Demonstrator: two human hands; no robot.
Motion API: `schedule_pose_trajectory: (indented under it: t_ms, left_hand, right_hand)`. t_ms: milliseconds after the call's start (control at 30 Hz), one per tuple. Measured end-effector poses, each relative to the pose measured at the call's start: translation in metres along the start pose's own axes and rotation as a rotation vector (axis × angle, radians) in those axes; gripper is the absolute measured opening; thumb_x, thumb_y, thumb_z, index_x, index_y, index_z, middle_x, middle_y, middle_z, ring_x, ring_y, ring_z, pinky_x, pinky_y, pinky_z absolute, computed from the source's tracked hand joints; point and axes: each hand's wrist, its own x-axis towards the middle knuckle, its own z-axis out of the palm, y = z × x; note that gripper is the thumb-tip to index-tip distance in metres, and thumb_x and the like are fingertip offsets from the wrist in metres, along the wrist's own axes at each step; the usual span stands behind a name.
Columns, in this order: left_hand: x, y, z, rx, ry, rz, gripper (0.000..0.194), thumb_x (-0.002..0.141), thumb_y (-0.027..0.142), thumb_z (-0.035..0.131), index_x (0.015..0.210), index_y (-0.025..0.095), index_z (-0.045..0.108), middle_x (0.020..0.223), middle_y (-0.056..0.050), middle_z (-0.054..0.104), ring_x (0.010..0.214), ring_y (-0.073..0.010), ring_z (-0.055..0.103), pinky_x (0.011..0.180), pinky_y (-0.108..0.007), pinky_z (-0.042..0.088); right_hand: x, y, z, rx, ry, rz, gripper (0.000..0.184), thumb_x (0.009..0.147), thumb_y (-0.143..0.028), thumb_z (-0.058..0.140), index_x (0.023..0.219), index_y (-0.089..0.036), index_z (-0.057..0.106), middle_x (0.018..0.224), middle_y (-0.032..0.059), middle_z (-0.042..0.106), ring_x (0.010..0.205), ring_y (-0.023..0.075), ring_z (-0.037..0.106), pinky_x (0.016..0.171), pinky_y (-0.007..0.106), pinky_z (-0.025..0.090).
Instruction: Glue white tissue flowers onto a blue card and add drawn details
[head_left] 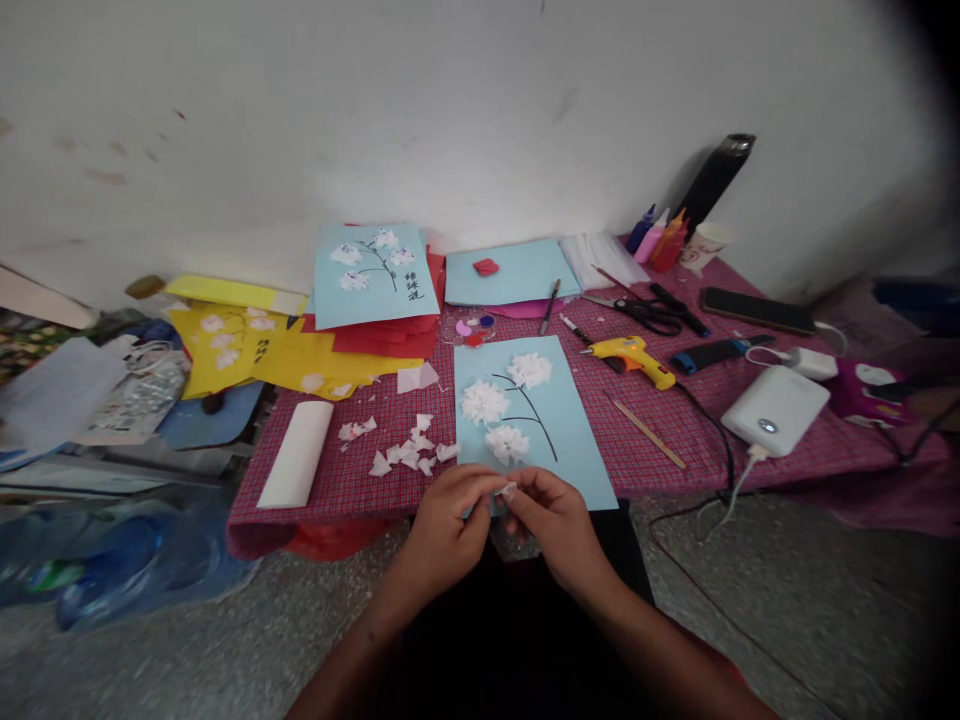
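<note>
The table [637,475] wears a red checked cloth [360,405]. On its left lie a white roll [296,455] and small paper scraps [409,455]; a light blue sheet [581,460] lies at the front middle. To the sheet's right are a yellow glue gun [628,355], black scissors [651,315], a thin stick [649,432], a white power bank [776,405] and a dark phone [757,309]. Small bottles [664,242] and a paper cup [705,246] stand farther back

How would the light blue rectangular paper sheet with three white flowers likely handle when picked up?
The light blue rectangular paper sheet looks thin, so it would probably lift lightly and may flex. Its ruffled white paper flowers stand proud, so they could crush if gripped.
</note>
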Motion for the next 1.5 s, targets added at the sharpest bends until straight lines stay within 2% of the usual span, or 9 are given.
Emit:
schedule_pose_trajectory:
  t_ms: [100,233,400,633,833,1067,1233,1333,1500]
  left_hand:
    - [0.002,0.005,0.001,-0.029,-0.02,-0.023,0.028,0.093,0.012,0.053,0.113,0.024,0.069,0.109,-0.006,0.072,0.102,-0.0194,0.065,0.092,-0.036,0.051]
    - [0.004,0.009,0.004,-0.07,0.009,-0.06,0.021,0.093,0.016,0.057,0.109,0.023,0.07,0.1,-0.004,0.074,0.093,-0.0179,0.067,0.085,-0.032,0.052]
    - [0.0,0.005,0.008,-0.131,0.061,-0.112,0.017,0.093,0.018,0.057,0.101,0.022,0.072,0.09,-0.004,0.073,0.084,-0.0165,0.067,0.078,-0.03,0.052]
    - [-0.009,0.002,0.007,-0.195,-0.014,-0.164,0.017,0.092,0.016,0.057,0.095,0.021,0.073,0.088,-0.003,0.072,0.082,-0.0162,0.066,0.077,-0.029,0.05]
    - [-0.02,0.006,0.013,-0.071,-0.091,-0.113,0.018,0.091,0.013,0.057,0.093,0.022,0.073,0.084,-0.003,0.07,0.08,-0.0157,0.064,0.074,-0.028,0.048]
    - [-0.022,0.005,0.014,-0.022,-0.119,-0.103,0.018,0.09,0.013,0.057,0.095,0.021,0.072,0.084,-0.003,0.069,0.08,-0.0162,0.064,0.075,-0.028,0.05]
    - [-0.012,-0.007,0.01,0.169,-0.048,0.001,0.03,0.089,0.008,0.05,0.111,0.02,0.068,0.112,-0.011,0.065,0.104,-0.0225,0.061,0.093,-0.038,0.05]
    - [0.001,-0.013,0.008,0.394,-0.101,0.064,0.035,0.084,0.005,0.052,0.112,0.019,0.068,0.133,-0.016,0.055,0.122,-0.0299,0.051,0.105,-0.048,0.043]
    - [0.013,-0.017,0.009,0.524,-0.177,0.078,0.039,0.084,0.007,0.053,0.12,0.019,0.064,0.138,-0.016,0.051,0.126,-0.0316,0.048,0.107,-0.051,0.041]
  right_hand:
    - [0.001,0.0,-0.001,0.13,-0.011,0.037,0.023,0.08,-0.039,0.075,0.087,-0.019,0.068,0.072,-0.0009,0.068,0.05,0.0092,0.054,0.043,0.02,0.04]
    - [0.0,-0.002,0.001,0.24,-0.013,0.118,0.023,0.077,-0.038,0.078,0.081,-0.018,0.067,0.06,-0.0038,0.062,0.044,0.0076,0.048,0.041,0.019,0.037]
    - [-0.003,-0.005,0.0,0.243,-0.043,0.153,0.024,0.078,-0.04,0.077,0.079,-0.017,0.067,0.065,-0.003,0.061,0.044,0.0067,0.046,0.039,0.019,0.035]
    - [-0.017,-0.004,-0.016,-0.083,-0.136,-0.016,0.03,0.078,-0.034,0.077,0.104,-0.022,0.067,0.085,0.0004,0.067,0.068,0.0131,0.06,0.058,0.025,0.049]
    - [-0.026,0.003,-0.019,-0.572,-0.03,-0.201,0.008,0.087,-0.025,0.063,0.089,-0.021,0.069,0.078,-0.0001,0.067,0.067,0.0143,0.06,0.063,0.026,0.049]
    - [-0.027,0.0,-0.022,-0.736,-0.011,-0.274,0.01,0.087,-0.025,0.062,0.08,-0.022,0.068,0.071,-0.0014,0.067,0.064,0.0147,0.06,0.062,0.026,0.047]
    - [-0.016,-0.006,-0.029,-0.776,0.103,-0.324,0.011,0.089,-0.026,0.059,0.08,-0.022,0.064,0.073,-0.0007,0.065,0.068,0.0159,0.061,0.063,0.026,0.047]
    - [-0.006,-0.01,-0.028,-0.916,0.199,-0.43,0.011,0.09,-0.025,0.056,0.08,-0.022,0.06,0.075,0.0002,0.062,0.069,0.0164,0.059,0.065,0.028,0.045]
    - [0.006,-0.004,-0.016,-1.173,0.234,-0.577,0.011,0.091,-0.02,0.052,0.081,-0.021,0.056,0.079,0.0032,0.061,0.073,0.0181,0.059,0.067,0.029,0.043]
